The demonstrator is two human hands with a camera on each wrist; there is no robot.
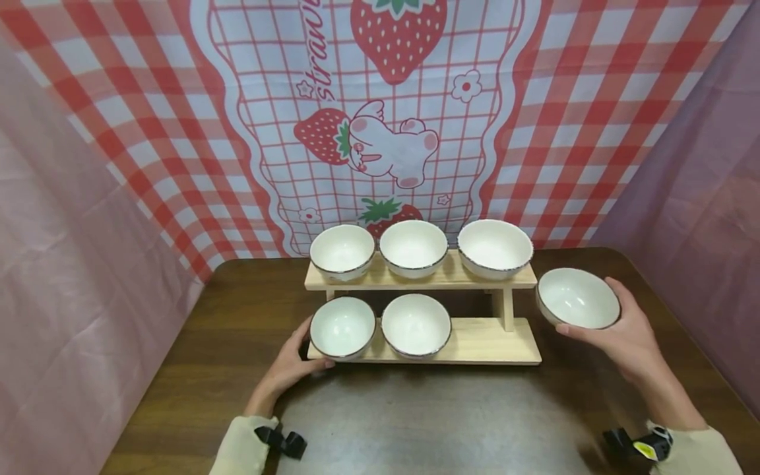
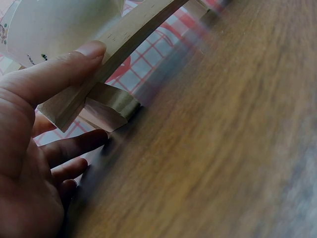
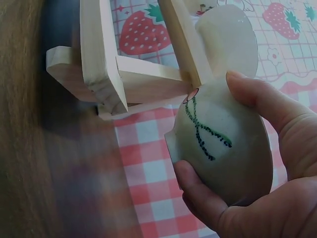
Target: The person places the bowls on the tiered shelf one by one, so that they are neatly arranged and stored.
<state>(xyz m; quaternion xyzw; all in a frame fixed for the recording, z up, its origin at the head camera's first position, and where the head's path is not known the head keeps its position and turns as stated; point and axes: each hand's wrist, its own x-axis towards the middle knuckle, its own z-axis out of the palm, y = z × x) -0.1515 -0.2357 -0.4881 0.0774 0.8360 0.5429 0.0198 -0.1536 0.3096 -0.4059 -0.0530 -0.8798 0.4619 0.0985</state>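
A white bowl with a dark rim is in my right hand, to the right of a two-tier wooden stand. In the right wrist view the thumb and fingers grip the bowl from its sides, and a green leafy pattern shows on its outside. My left hand grips the left end of the stand's lower board, with the thumb on its front edge. Right beside that hand, a bowl sits on the lower board, and another bowl stands to its right.
On the upper board are a left bowl, a middle bowl and a right bowl. The stand rests on a brown wooden table. Behind hangs a red checked strawberry cloth; pink curtains flank the table.
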